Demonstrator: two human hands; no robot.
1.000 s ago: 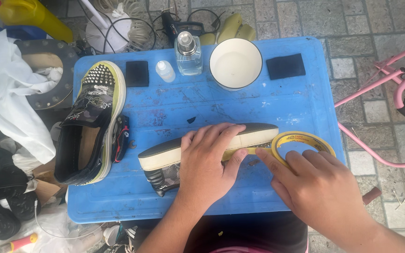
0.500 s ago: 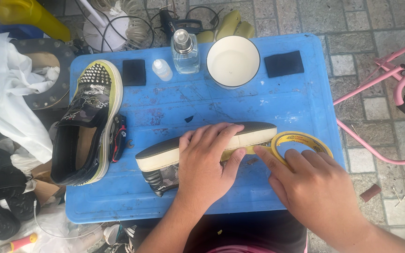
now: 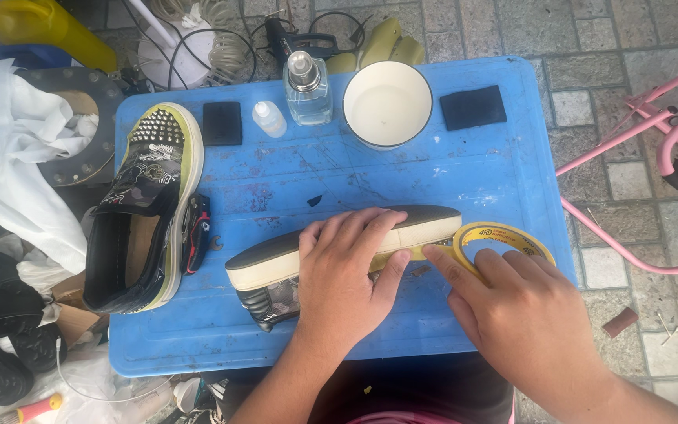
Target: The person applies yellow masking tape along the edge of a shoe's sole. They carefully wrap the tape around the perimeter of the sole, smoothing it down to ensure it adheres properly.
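Note:
A shoe (image 3: 268,267) with a thick cream sole lies on its side on the blue table (image 3: 464,173). My left hand (image 3: 343,283) presses down on the shoe's middle, fingers spread over the sole edge. A strip of yellow masking tape runs along the sole under my left thumb. My right hand (image 3: 523,314) holds the roll of yellow masking tape (image 3: 512,235) at the shoe's right end, index finger on the strip. The matching studded shoe (image 3: 147,208) stands upright at the table's left.
At the table's back stand a white bowl (image 3: 387,104), a clear glass spray bottle (image 3: 306,88), a small white dropper bottle (image 3: 269,119) and two dark sponges (image 3: 222,123) (image 3: 474,107). A pink metal frame (image 3: 637,157) is at right; white cloth (image 3: 17,157) and clutter lie at left.
Both hands stay in place on the shoe and the tape. The view has shifted slightly; the roll sits a little closer to the shoe's end.

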